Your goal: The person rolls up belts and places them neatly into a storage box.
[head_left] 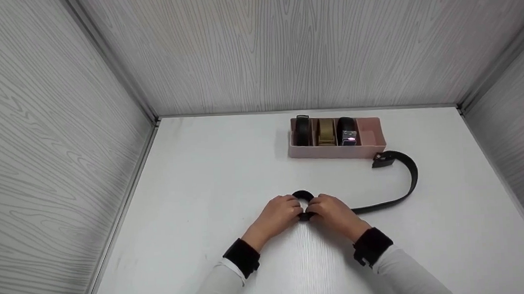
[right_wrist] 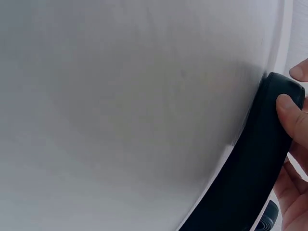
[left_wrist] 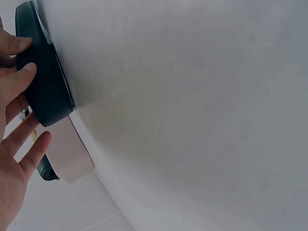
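A black belt point(head_left: 413, 175) stands on its edge on the white table, one end bent into a loop between my hands. My left hand point(head_left: 280, 214) holds the left side of this loop; in the left wrist view its thumb lies on the belt's outer face point(left_wrist: 45, 82) while other fingers spread out. With thumb and fingers my right hand point(head_left: 335, 212) pinches the loop's right side, the thumb pressing the dark strap point(right_wrist: 262, 139) in the right wrist view. From there the strap runs right and curves back to its buckle point(head_left: 383, 158).
Beyond my hands stands a pink divided box point(head_left: 334, 152). Its compartments hold a rolled black belt point(head_left: 303, 131), a rolled tan belt point(head_left: 326, 131) and another black one point(head_left: 345, 127) with a shiny buckle. The belt's buckle end lies by the box's front right corner. Grey wood-grain panels point(head_left: 261, 53) enclose the table.
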Available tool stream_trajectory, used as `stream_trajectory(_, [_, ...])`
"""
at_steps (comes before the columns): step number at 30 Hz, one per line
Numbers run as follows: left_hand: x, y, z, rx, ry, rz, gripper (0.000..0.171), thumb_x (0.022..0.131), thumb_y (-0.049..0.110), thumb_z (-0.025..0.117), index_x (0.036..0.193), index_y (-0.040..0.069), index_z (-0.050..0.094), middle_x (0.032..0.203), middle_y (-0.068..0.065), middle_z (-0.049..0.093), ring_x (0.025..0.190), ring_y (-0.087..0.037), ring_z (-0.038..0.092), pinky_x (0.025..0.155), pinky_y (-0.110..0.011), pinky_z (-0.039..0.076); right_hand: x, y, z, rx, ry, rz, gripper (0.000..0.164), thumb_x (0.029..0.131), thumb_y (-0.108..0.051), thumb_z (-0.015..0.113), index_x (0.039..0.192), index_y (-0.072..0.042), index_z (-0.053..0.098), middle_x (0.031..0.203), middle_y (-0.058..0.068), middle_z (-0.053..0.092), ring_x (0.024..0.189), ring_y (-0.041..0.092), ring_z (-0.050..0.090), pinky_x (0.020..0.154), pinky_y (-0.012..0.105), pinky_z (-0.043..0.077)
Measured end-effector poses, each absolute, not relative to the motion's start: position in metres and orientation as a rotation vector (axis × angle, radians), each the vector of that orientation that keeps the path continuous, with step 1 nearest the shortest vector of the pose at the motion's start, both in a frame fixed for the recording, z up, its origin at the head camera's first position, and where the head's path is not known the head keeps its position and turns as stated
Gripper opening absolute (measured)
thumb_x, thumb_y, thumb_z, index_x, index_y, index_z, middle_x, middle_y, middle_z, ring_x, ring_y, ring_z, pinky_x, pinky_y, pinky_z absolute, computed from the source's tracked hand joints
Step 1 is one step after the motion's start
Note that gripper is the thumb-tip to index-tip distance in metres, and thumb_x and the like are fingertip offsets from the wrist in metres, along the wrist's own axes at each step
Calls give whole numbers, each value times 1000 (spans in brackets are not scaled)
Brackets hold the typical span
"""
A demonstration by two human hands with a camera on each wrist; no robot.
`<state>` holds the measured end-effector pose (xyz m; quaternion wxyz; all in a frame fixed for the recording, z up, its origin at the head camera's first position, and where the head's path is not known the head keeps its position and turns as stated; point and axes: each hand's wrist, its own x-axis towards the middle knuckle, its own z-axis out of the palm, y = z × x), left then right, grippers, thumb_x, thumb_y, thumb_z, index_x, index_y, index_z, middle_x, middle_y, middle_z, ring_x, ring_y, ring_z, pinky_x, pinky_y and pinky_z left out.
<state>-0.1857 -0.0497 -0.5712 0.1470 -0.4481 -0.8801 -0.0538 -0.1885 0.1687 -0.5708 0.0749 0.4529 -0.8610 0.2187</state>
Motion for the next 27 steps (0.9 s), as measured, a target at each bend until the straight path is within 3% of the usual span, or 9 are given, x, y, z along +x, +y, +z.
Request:
stream_trajectory(8, [-191, -51, -567, -1327, -2547, -171, 11, 83, 23, 77, 94, 20, 78, 100, 7, 71, 99, -15, 62, 76, -29, 49, -192, 183, -555, 1423, -2714, 529, 36, 74, -5, 84, 109, -7, 74, 118, 7, 65, 101, 23, 61, 84, 38, 52])
stream_trajectory(11, [-193, -52, -566, -1338, -2584, -150, 10, 85, 21, 75, 94, 19, 77, 102, 5, 70, 101, -15, 62, 80, -30, 49, -193, 183, -555, 1428, -2692, 553, 32, 74, 1, 82, 105, -6, 74, 113, 8, 66, 99, 24, 62, 82, 37, 52])
stream_trajectory(14, [-191, -51, -565, -1325, -2608, -132, 6, 87, 18, 72, 91, 17, 75, 102, 3, 68, 102, -15, 62, 81, -32, 49, -193, 178, -561, 1408, -2641, 581, 23, 73, 4, 80, 93, -6, 74, 100, 7, 66, 86, 23, 61, 73, 34, 52])
stream_trajectory(19, [-186, -44, -568, -1253, -2637, -88, 10, 82, 22, 76, 91, 16, 74, 103, 2, 68, 114, -16, 59, 85, -35, 49, -189, 170, -568, 1330, -2602, 560, 14, 74, -7, 82, 85, -11, 74, 85, 3, 64, 72, 22, 57, 62, 34, 48])
stream_trajectory(23, [-187, -42, -572, -1252, -2617, -95, 12, 81, 24, 76, 92, 19, 75, 102, 5, 70, 119, -16, 57, 84, -34, 49, -187, 171, -567, 1357, -2644, 562, 16, 77, -13, 81, 92, -11, 74, 91, 2, 65, 78, 21, 59, 67, 34, 50])
stream_trajectory(27, [-192, -46, -570, -1311, -2621, -178, 13, 79, 25, 78, 92, 21, 77, 101, 9, 72, 118, -16, 58, 88, -37, 48, -189, 179, -561, 1385, -2724, 524, 31, 75, -15, 84, 103, -8, 74, 109, 4, 65, 93, 21, 60, 77, 35, 52])
